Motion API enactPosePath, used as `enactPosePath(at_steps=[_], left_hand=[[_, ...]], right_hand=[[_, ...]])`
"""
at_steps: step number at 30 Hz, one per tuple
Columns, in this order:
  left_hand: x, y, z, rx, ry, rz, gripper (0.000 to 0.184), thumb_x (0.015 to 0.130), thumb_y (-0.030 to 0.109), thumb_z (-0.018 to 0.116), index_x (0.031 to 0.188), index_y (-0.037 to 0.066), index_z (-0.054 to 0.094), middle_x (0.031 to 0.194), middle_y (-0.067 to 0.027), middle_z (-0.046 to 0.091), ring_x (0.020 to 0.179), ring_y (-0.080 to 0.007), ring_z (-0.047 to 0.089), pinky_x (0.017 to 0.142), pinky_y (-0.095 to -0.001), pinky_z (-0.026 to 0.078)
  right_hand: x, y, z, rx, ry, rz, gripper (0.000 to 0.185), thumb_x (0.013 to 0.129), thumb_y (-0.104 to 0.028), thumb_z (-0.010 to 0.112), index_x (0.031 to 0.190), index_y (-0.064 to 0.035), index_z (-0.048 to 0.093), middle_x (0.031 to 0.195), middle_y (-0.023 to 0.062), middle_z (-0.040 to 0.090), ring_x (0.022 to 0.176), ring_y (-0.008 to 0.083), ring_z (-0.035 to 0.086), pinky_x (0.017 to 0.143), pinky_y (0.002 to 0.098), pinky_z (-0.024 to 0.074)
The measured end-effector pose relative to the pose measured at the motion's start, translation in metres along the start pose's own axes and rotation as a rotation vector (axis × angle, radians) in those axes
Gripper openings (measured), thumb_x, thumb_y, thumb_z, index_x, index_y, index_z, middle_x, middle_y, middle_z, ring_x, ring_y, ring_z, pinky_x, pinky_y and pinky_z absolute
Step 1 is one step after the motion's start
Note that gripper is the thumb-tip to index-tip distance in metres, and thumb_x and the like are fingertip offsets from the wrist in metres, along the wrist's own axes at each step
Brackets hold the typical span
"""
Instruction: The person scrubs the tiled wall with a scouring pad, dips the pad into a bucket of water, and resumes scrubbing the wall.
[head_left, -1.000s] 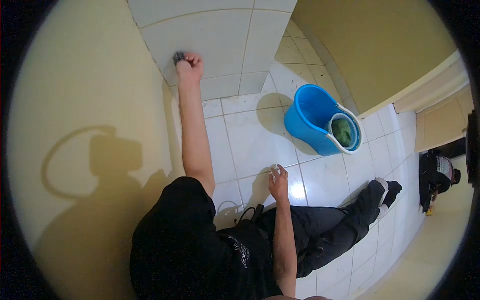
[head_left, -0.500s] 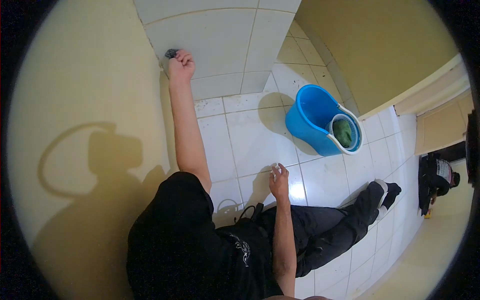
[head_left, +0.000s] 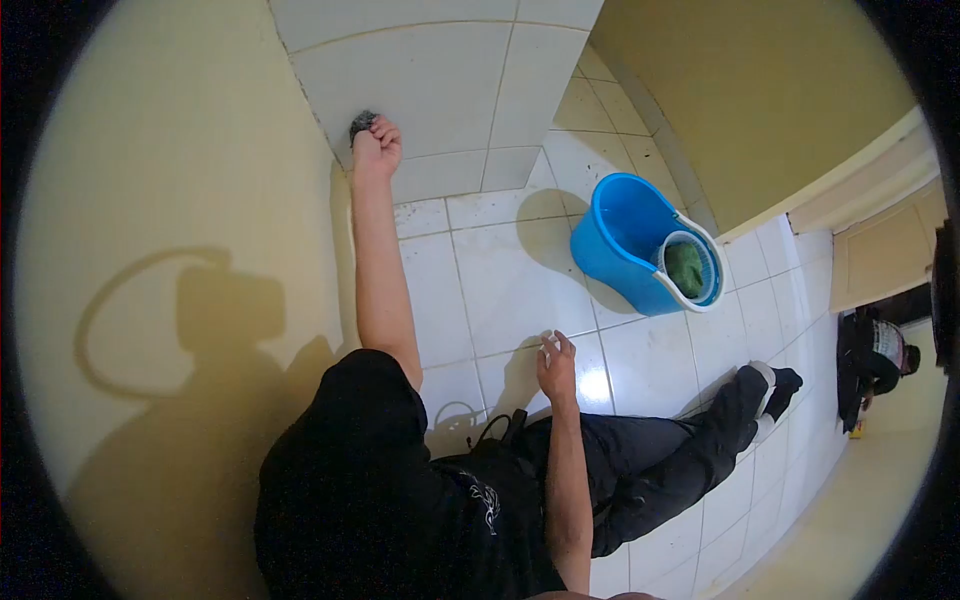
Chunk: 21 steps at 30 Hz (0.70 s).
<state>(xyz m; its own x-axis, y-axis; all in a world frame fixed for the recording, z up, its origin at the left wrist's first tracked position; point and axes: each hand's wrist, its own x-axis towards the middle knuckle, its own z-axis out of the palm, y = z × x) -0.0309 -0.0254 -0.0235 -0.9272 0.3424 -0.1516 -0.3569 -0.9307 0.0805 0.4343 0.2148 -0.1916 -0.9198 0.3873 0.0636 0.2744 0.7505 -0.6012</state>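
While in fingers (head_left: 384, 131), one scourer (head_left: 362, 122)

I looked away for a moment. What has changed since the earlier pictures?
Since half a second ago, the left hand and its dark scrubber have moved right and slightly down in view on the tiled wall, away from the yellow wall. Nothing was taken hold of or let go. The right hand and blue bucket stayed put.

Scrubber (head_left: 362, 122) against tiled wall (head_left: 430, 85), bucket (head_left: 610, 250) on floor (head_left: 520, 290) to the right, basket (head_left: 709, 270) inside bucket.
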Motion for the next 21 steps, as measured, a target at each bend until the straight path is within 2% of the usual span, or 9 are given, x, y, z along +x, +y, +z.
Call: enactPosePath(at_steps=[3, 7, 11, 14, 16, 19, 21], left_hand=[[-0.005, 0.000, 0.028, -0.100, 0.000, 0.018, 0.021, 0.092, -0.001, 0.039, 0.074, 0.010, 0.042, 0.062, 0.0025, 0.037, 0.050, -0.0073, 0.035, 0.042, -0.0219, 0.027], [-0.005, -0.009, 0.035, -0.089, -0.024, 0.105, 0.021, 0.092, -0.002, 0.038, 0.075, 0.010, 0.043, 0.062, 0.0029, 0.037, 0.049, -0.0073, 0.032, 0.042, -0.0214, 0.026], [0.007, -0.026, -0.027, 0.045, 0.114, 0.107, 0.023, 0.092, 0.000, 0.036, 0.073, 0.011, 0.043, 0.062, 0.0029, 0.038, 0.048, -0.0083, 0.031, 0.042, -0.0212, 0.026], [0.021, -0.047, -0.084, -0.018, 0.291, -0.008, 0.025, 0.095, 0.004, 0.036, 0.072, 0.012, 0.042, 0.061, 0.0032, 0.037, 0.048, -0.0097, 0.030, 0.042, -0.0225, 0.024], [0.031, -0.066, -0.090, -0.113, 0.407, -0.059, 0.025, 0.095, 0.005, 0.036, 0.073, 0.012, 0.043, 0.062, 0.0031, 0.037, 0.048, -0.0100, 0.031, 0.042, -0.0230, 0.023], [0.037, -0.089, -0.067, -0.056, 0.341, 0.052, 0.021, 0.095, 0.005, 0.037, 0.076, 0.013, 0.044, 0.064, 0.0029, 0.039, 0.050, -0.0098, 0.033, 0.042, -0.0239, 0.023], [0.030, -0.100, -0.025, 0.217, 0.139, 0.036, 0.019, 0.093, 0.003, 0.035, 0.080, 0.013, 0.045, 0.066, 0.0025, 0.040, 0.052, -0.0097, 0.036, 0.043, -0.0243, 0.025]], right_hand=[[0.000, 0.003, -0.003, -0.010, 0.011, 0.006, 0.033, 0.088, -0.006, 0.063, 0.121, 0.0001, 0.065, 0.137, 0.0274, 0.049, 0.127, 0.0458, 0.046, 0.107, 0.0507, 0.0429], [0.000, -0.003, -0.006, -0.011, -0.002, 0.024, 0.035, 0.088, -0.007, 0.063, 0.123, -0.0006, 0.065, 0.138, 0.0264, 0.049, 0.128, 0.0447, 0.045, 0.108, 0.0498, 0.0426], [0.001, -0.003, -0.003, -0.007, -0.008, 0.025, 0.035, 0.089, -0.007, 0.063, 0.123, -0.0009, 0.065, 0.139, 0.0259, 0.048, 0.128, 0.0444, 0.045, 0.108, 0.0494, 0.0425], [-0.004, -0.002, -0.004, -0.008, -0.007, 0.026, 0.035, 0.088, -0.008, 0.063, 0.123, -0.0004, 0.065, 0.140, 0.0266, 0.048, 0.128, 0.0449, 0.045, 0.108, 0.0497, 0.0426], [-0.003, 0.001, -0.005, -0.008, -0.014, 0.025, 0.035, 0.088, -0.008, 0.063, 0.122, 0.0003, 0.065, 0.140, 0.0273, 0.047, 0.128, 0.0455, 0.045, 0.108, 0.0500, 0.0427], [-0.002, 0.002, -0.002, 0.009, -0.006, 0.048, 0.033, 0.090, -0.008, 0.063, 0.122, -0.0002, 0.066, 0.139, 0.0270, 0.049, 0.129, 0.0457, 0.045, 0.109, 0.0503, 0.0410], [0.001, 0.002, -0.001, 0.008, -0.010, 0.035, 0.033, 0.090, -0.007, 0.062, 0.122, -0.0001, 0.066, 0.139, 0.0271, 0.049, 0.128, 0.0455, 0.045, 0.109, 0.0501, 0.0411]])
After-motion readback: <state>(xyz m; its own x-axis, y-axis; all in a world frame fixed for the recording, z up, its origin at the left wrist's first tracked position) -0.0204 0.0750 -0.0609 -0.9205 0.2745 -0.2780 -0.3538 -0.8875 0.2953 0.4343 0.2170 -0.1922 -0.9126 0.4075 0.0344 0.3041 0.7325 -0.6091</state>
